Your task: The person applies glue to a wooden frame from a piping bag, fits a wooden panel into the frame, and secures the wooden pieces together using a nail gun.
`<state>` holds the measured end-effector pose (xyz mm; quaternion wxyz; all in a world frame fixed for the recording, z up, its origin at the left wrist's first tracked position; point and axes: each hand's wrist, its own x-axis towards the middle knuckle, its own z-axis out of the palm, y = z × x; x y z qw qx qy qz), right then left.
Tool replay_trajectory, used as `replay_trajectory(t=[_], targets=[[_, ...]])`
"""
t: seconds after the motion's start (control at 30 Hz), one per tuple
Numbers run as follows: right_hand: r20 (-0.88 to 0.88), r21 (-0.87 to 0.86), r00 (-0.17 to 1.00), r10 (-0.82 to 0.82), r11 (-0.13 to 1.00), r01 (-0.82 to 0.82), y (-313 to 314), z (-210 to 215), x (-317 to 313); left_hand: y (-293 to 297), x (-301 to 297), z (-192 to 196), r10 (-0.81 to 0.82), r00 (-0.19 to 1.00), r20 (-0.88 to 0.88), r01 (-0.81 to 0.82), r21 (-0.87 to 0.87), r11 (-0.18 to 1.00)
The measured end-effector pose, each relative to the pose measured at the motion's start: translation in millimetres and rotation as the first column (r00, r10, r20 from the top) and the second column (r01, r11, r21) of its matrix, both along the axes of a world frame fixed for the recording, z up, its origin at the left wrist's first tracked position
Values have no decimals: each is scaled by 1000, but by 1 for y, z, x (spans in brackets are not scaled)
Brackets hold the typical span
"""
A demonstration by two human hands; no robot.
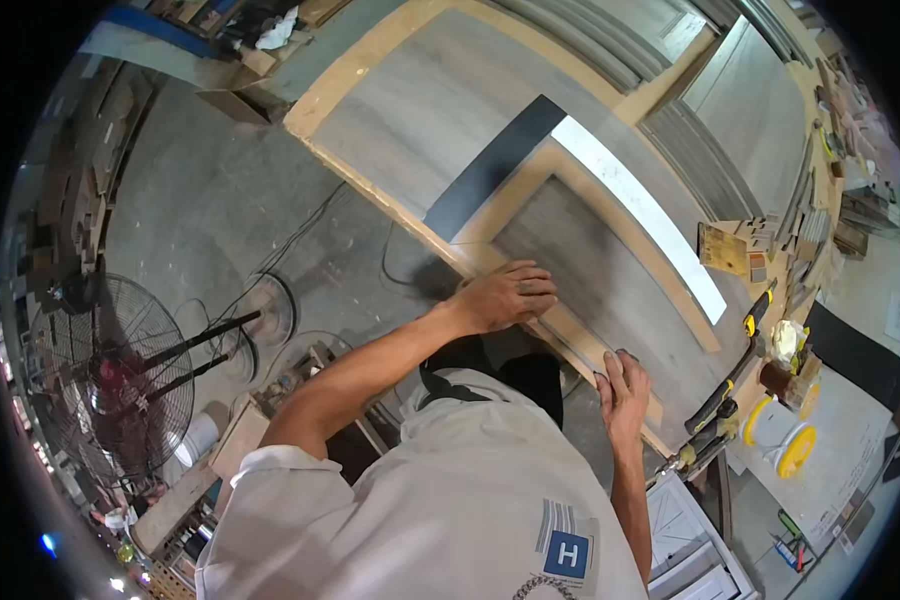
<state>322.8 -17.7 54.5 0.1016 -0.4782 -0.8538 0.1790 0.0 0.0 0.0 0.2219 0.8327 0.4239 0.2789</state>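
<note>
grey wood-grain panel [570,235] lies on the near side of the workbench [370,58], right in front of the person whose view i follow from afar; a tan border [642,240] runs along its left and far sides. i see a dark strip [495,165] set just outside the border on the left, and a white strip [645,205] along the far side, the two meeting at the far left corner.

my left hand [507,298] rests over the near edge of the panel, fingers bent and close together, knuckles up. its palm side is hidden, so i cannot tell whether it has hold of anything. my right hand [625,395] sits farther right on that same edge, fingers half curled, thumb a little apart from them. i see nothing between them, but cannot tell whether they pinch the edge.

as for progress, i judge it partway: two sides have strips beside them, and they look lined up with the border. along the right i make out no such strip, and the near side is partly covered by my hands. whether anything is fastened or merely laid in place, i can't tell from here, so any fixing may remain.
</note>
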Motion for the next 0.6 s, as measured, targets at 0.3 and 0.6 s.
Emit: replay_trajectory(t=[0.3,0.6], targets=[[34,37,999,0,999,-1,-7,2,0,1,0,-1,-23,1000,12,23,-1,1000],[22,-105,992,-121,987,123,-9,2,-9,-6,-49,31,407,902,-143,-418,-64,906]])
